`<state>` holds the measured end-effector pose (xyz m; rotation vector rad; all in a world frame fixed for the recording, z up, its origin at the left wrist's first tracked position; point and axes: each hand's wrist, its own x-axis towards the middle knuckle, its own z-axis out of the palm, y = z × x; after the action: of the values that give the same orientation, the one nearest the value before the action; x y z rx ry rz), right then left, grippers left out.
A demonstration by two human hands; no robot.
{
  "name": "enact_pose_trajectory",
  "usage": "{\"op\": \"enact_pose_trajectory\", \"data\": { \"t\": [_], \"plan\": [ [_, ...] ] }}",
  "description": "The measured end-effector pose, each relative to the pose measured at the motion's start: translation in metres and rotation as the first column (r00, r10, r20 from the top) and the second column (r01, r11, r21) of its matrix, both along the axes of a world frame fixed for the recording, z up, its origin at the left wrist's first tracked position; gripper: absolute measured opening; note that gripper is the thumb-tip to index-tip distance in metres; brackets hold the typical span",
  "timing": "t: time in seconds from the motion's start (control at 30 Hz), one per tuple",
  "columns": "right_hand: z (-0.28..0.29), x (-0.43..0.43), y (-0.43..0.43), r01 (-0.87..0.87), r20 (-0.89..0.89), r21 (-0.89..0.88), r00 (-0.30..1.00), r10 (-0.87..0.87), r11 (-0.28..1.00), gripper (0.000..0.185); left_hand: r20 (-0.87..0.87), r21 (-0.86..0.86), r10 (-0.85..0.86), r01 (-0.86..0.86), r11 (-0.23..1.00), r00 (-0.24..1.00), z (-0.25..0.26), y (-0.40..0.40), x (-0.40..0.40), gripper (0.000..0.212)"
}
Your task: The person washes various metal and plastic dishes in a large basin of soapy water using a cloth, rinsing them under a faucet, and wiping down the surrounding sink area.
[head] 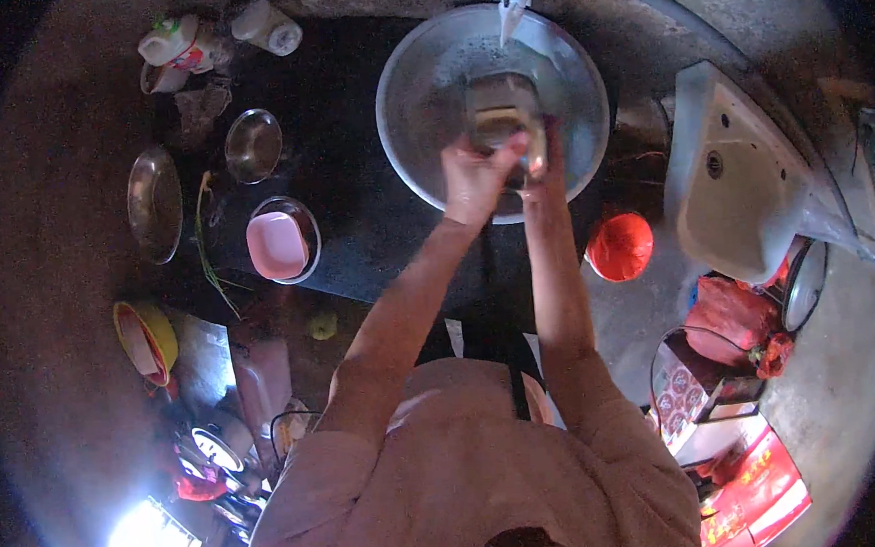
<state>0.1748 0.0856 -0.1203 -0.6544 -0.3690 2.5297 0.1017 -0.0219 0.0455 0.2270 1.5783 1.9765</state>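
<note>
Both my hands are over a large round metal basin (417, 132) under a tap (514, 5). A shiny container (504, 104), blurred by motion and perhaps metal, is held between them. My left hand (476, 173) in the picture's left half grips its near left side, thumb across the rim. My right hand (543, 158) is at its right side, its fingers partly hidden behind the container. The basin's inside looks wet, with bubbles or droplets near the tap.
Left on the dark counter are a pink square bowl (276, 244) in a metal bowl, a smaller metal bowl (253, 146), an oval metal dish (155, 206) and green onion stalks (209, 242). Rightward are a red bucket (621, 247) and a white ceramic washbasin (740, 180).
</note>
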Motion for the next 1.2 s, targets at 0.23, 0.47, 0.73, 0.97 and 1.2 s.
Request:
{"op": "enact_pose_trajectory", "data": {
  "t": [0.23, 0.47, 0.73, 0.97, 1.2],
  "plan": [
    [0.058, 0.0, -0.024, -0.478, 0.483, 0.714, 0.865, 0.135, 0.512, 0.037, -0.66, -0.718, -0.737, 0.167, 0.675, 0.142, -0.015, -0.015, -0.011, 0.028],
    [0.101, -0.014, -0.01, -0.276, -0.126, -0.349, 0.961, 0.247, 0.896, 0.038, -0.649, -0.759, -0.722, 0.281, 0.588, -0.242, -0.04, -0.059, -0.056, 0.013],
    [0.093, -0.025, -0.001, -0.954, 0.957, 0.208, 0.244, 0.159, 0.214, 0.038, -0.437, -0.833, -0.872, -0.264, 0.485, -0.222, 0.007, -0.202, -0.177, 0.014],
    [0.056, -0.036, 0.017, -0.893, 0.887, 0.445, 0.429, -0.17, 0.065, 0.042, -0.478, -0.786, -0.871, -0.497, 0.368, 0.111, -0.024, -0.295, -0.234, 0.023],
    [0.036, -0.071, -0.008, -0.921, 0.636, 0.302, 0.388, -0.667, -0.248, 0.059, -0.192, -0.926, -0.887, -0.378, 0.022, 0.419, -0.058, -0.322, -0.245, 0.022]
  ]
}}
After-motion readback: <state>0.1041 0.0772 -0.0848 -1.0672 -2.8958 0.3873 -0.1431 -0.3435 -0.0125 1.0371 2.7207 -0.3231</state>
